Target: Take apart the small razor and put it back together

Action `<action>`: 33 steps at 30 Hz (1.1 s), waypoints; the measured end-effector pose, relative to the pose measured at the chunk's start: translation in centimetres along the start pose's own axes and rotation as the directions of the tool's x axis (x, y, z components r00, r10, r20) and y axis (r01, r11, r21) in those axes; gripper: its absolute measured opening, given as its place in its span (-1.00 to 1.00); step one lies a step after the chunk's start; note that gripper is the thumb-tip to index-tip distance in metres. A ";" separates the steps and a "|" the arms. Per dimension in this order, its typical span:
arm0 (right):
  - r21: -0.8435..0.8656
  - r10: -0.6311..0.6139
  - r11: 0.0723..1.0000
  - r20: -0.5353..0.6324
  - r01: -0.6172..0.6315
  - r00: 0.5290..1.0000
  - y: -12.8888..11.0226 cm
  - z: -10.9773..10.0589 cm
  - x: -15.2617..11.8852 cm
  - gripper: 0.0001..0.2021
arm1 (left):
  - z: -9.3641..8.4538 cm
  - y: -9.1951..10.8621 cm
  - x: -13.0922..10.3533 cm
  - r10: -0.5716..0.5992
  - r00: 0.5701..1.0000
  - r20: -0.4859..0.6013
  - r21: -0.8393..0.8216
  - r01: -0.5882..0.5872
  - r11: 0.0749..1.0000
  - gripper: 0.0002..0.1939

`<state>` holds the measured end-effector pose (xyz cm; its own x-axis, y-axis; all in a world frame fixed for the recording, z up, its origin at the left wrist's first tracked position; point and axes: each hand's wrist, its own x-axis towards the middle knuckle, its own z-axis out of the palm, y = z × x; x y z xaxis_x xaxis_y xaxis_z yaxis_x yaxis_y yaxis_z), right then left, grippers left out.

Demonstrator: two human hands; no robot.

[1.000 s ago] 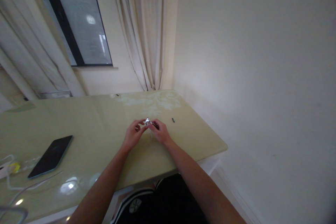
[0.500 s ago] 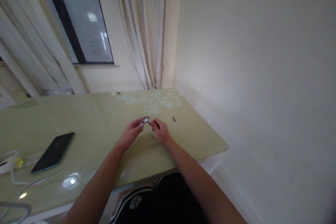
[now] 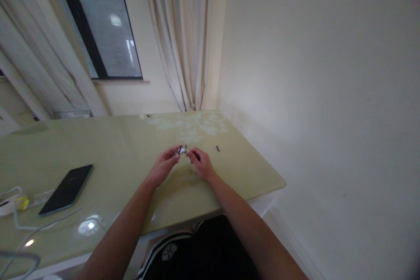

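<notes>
Over the table, my left hand (image 3: 164, 164) pinches a small shiny silver piece with dark parts (image 3: 182, 151) between thumb and fingers. It is too small to tell its kind. My right hand (image 3: 201, 162) is closed close against the right end of the same piece, its fingertips touching it. A narrow upright bit rises from the piece between the two hands. To the right of my right hand a short dark strip (image 3: 217, 148) lies on the table. The right palm and curled fingers are partly hidden.
The glossy pale green table (image 3: 249, 170) meets a wall on the right. At left lie a dark tablet (image 3: 67, 190), a white cable (image 3: 26, 229) and a yellow item (image 3: 22, 203). A tiny dark piece (image 3: 148, 116) is near the back edge, below the curtain (image 3: 183, 43).
Both hands stay almost in place around the silver piece, which has tilted very slightly. The tablet, cable and dark strip have not moved.
</notes>
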<state>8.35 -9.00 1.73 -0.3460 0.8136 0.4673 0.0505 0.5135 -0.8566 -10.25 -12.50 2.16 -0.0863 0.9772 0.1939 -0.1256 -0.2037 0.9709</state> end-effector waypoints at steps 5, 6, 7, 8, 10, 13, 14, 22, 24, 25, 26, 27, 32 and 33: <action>-0.033 -0.010 0.999 -0.004 0.010 1.000 0.2 -0.1 0.1 -0.55 | 0.1 0.3 0.0 -0.016 1.000 -0.009 -0.006 0.016 1.000 -0.33; -0.036 -0.017 0.999 -0.001 0.017 1.000 0.2 -0.1 0.1 -0.55 | 0.1 0.3 0.0 -0.016 1.000 -0.008 -0.005 0.016 1.000 -0.33; -0.036 -0.024 0.999 0.004 0.024 1.000 0.2 -0.2 0.1 -0.54 | 0.1 0.4 0.0 -0.015 1.000 -0.008 -0.002 0.015 1.000 -0.34; -0.035 -0.032 0.999 0.013 0.032 0.999 0.2 -0.2 0.2 -0.53 | 0.0 0.4 0.0 -0.013 1.000 -0.009 0.004 0.013 1.000 -0.33; -0.027 -0.046 0.999 0.026 0.047 0.999 0.2 -0.4 0.2 -0.51 | 0.0 0.3 0.0 -0.012 1.000 -0.014 0.018 0.012 1.000 -0.32; -0.028 -0.049 0.998 0.029 0.050 0.998 0.3 -0.5 0.1 -0.50 | 0.0 0.0 0.1 -0.021 0.999 -0.041 0.035 0.022 0.999 -0.30; -0.030 -0.044 0.999 0.029 0.045 0.999 0.3 -0.5 0.1 -0.49 | 0.0 -0.1 0.1 -0.021 0.998 -0.053 0.039 0.023 0.999 -0.30; -0.019 -0.030 0.999 0.053 0.031 0.998 0.6 -0.5 0.0 -0.50 | -0.1 0.0 0.1 -0.011 0.999 -0.050 0.097 0.015 0.995 -0.38; -0.024 -0.009 1.000 0.068 0.010 0.998 0.7 -0.5 0.1 -0.48 | -0.2 0.0 0.1 -0.009 0.999 -0.037 0.115 0.013 0.993 -0.40; -0.018 0.005 1.000 0.073 -0.004 0.997 0.8 -0.5 0.2 -0.47 | -0.2 0.0 0.1 -0.005 0.999 -0.035 0.124 0.009 0.992 -0.40; -0.005 0.020 1.000 0.073 -0.019 0.997 0.9 -0.5 0.3 -0.46 | -0.3 0.1 0.1 0.002 0.999 -0.035 0.132 0.003 0.991 -0.39; 0.014 0.034 0.999 0.067 -0.035 0.997 0.9 -0.5 0.4 -0.46 | -0.3 0.1 0.2 0.009 0.999 -0.036 0.136 -0.004 0.991 -0.38; 0.101 0.080 0.991 0.035 -0.083 0.996 0.8 -0.3 0.6 -0.46 | -0.2 0.1 0.2 0.036 0.999 -0.026 0.096 -0.033 0.995 -0.37; 0.110 0.079 0.990 0.038 -0.083 0.996 0.8 -0.2 0.6 -0.46 | -0.3 0.0 0.3 0.038 0.999 -0.018 0.094 -0.036 0.995 -0.37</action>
<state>8.32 -8.06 1.36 -0.3766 0.8406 0.3894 -0.0248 0.4110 -0.9113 -10.55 -12.26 2.21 -0.1086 0.9676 0.2277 -0.0286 -0.2320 0.9723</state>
